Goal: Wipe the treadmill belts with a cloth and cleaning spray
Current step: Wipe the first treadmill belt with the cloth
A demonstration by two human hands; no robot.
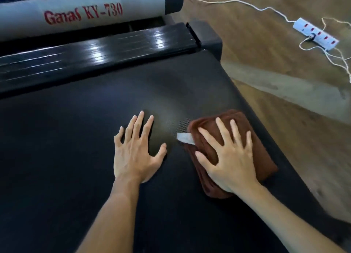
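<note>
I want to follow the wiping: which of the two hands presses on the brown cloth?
The right hand lies flat on the brown cloth; the left hand rests bare on the black belt.

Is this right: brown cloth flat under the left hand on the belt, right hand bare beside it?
Not quite: the hands are swapped. The head view shows the brown cloth flat under the right hand on the treadmill belt, with the left hand bare beside it, palm down on the belt.
</note>
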